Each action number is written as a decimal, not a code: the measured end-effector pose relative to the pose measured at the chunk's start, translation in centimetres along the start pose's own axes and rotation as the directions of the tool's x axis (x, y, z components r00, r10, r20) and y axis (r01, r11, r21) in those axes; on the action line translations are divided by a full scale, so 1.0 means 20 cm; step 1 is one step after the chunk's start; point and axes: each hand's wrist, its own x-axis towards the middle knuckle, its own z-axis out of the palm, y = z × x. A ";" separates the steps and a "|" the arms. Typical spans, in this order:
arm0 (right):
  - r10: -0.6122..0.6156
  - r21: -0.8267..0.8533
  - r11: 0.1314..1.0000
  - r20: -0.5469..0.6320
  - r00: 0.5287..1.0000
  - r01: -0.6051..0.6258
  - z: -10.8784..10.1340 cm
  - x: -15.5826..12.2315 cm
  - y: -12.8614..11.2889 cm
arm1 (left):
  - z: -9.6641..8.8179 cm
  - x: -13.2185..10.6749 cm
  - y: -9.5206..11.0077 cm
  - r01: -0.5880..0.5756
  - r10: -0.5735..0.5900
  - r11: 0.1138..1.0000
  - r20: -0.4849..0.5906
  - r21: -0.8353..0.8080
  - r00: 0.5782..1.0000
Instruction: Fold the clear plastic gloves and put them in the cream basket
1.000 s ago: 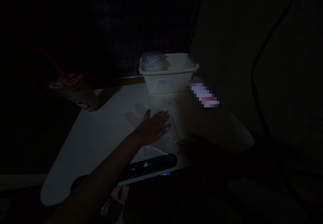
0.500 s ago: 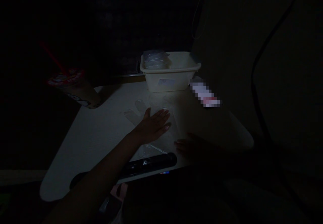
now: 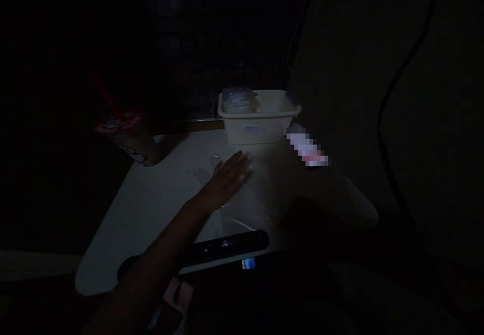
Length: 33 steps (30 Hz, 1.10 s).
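Clear glove (image 3: pixel 242 209), fingers pointing away, under left hand (image 3: pixel 227 176)

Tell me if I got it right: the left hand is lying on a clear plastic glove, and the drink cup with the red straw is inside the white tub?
Not quite. The cup with the red straw is not inside the white tub. The head camera view shows it standing outside the tub, off to its left. The left hand on the clear plastic glove is right.

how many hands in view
2. The left hand rests flat on a clear plastic glove on the table. The right hand is in deep shadow near the table's right side, barely visible.
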 end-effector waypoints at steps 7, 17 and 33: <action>0.311 0.170 0.948 -0.300 0.902 -0.270 -0.05 0.70 0.12 | -0.10 -0.32 -0.01 0.434 -0.421 0.899 -0.370 -0.054 0.828; 0.289 0.120 0.937 0.260 0.921 -0.328 0.02 1.26 0.09 | 0.05 -0.41 -0.02 0.456 -0.410 0.889 -0.390 0.030 0.824; 0.282 0.905 0.391 0.054 0.958 -0.166 0.00 1.02 0.23 | -0.01 -0.19 0.01 0.738 -0.688 0.660 -0.279 0.145 0.670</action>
